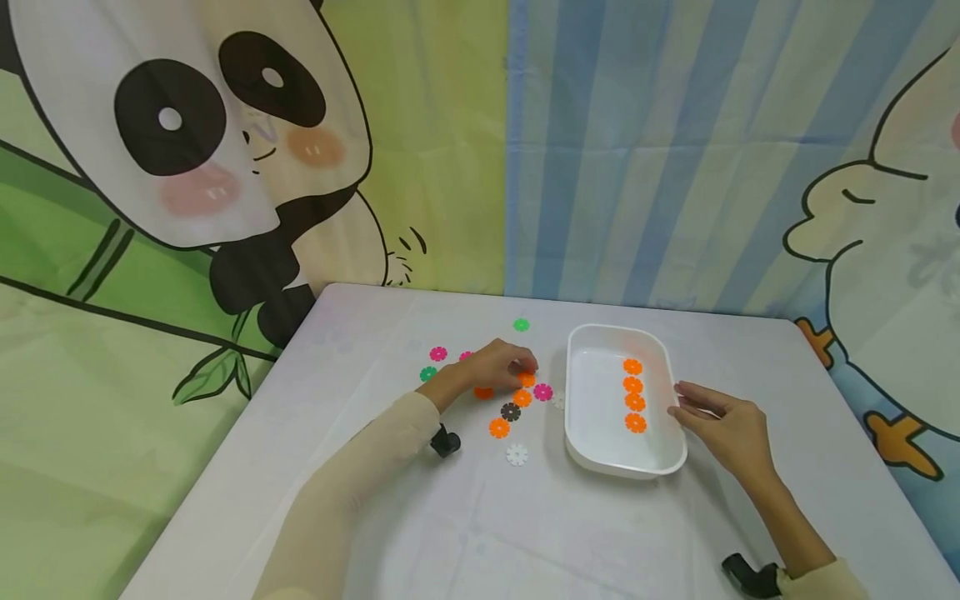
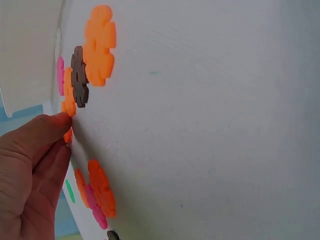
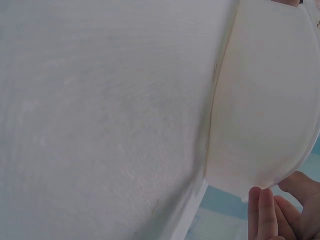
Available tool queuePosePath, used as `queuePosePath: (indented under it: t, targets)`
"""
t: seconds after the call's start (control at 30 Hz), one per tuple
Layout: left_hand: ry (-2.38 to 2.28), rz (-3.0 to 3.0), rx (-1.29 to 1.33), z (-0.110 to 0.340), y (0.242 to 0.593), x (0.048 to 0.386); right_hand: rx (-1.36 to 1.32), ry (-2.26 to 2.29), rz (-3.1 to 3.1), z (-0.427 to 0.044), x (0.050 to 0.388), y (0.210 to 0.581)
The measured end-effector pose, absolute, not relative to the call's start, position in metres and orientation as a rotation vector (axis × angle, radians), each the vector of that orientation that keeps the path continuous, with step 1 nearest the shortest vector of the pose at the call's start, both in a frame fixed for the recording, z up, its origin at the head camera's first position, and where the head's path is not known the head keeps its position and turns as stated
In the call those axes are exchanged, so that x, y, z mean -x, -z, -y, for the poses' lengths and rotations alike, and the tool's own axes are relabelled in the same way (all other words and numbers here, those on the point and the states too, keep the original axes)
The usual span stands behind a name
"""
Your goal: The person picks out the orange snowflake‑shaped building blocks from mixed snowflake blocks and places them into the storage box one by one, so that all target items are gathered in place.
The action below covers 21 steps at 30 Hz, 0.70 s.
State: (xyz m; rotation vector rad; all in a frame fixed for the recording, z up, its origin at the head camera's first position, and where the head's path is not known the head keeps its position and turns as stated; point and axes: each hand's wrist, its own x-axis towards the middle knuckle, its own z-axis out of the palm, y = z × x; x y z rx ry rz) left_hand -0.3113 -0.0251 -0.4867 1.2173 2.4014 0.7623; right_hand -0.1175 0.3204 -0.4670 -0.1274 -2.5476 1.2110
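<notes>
My left hand reaches among loose flower-shaped plastic discs on the table. Its thumb and fingertips pinch an orange disc, partly hidden by the fingers. Close by lie more orange discs, a dark grey disc and a pink disc. To their right stands a white rectangular tray, with several orange discs in a column inside. My right hand holds the tray's right rim, thumb and fingertips at its edge.
White discs lie left of the tray and nearer the front. Green discs and more pink discs are scattered towards the back and left. The white table ends at a printed curtain behind.
</notes>
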Motion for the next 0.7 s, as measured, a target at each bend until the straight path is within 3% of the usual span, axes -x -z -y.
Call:
queuePosePath:
  t: [0.7]
  targets:
    - [-0.982,-2.466,-1.157,0.0214,0.4817,0.3029,0.115,-1.164,2.553,-0.3212,0.1181,0.4675]
